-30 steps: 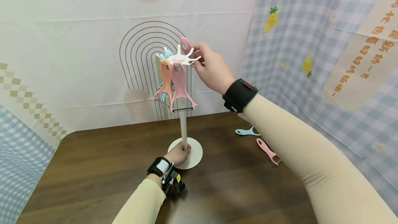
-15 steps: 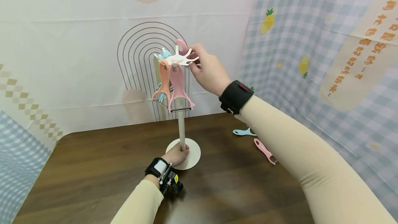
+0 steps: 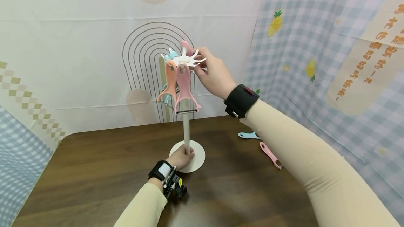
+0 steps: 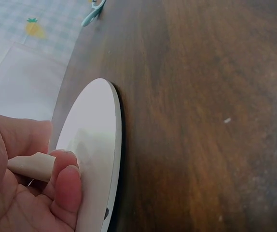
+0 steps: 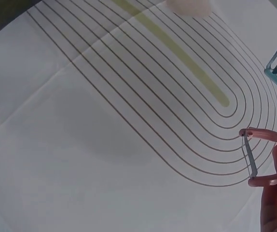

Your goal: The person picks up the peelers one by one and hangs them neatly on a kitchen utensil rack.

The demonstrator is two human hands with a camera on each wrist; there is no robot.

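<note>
My left hand [image 3: 180,157] grips the white pole [image 3: 186,129] of a stand just above its round base [image 3: 199,158]; the left wrist view shows fingers curled round the pole [image 4: 34,166]. At the back of the hooked top [image 3: 185,61], my right hand [image 3: 217,74] pinches a pink peeler [image 3: 187,47], its handle end rising above the hooks. Its blade end [image 5: 265,181] shows in the right wrist view. From the front hooks hang another pink peeler [image 3: 183,83] and an orange peeler [image 3: 170,80]. Light blue peelers [image 3: 173,54] hang behind, partly hidden.
On the brown table [image 3: 104,171] to the right lie a light blue peeler [image 3: 247,135] and a pink peeler [image 3: 268,152], partly behind my right sleeve [image 3: 293,150]. A patterned cloth [image 3: 94,62] hangs behind the stand, and checkered cloth [image 3: 290,45] covers the right side.
The pink peeler in my right hand has shifted slightly left, closer behind the hooks. My left hand keeps its grip on the pole. The head view has swayed a little.
</note>
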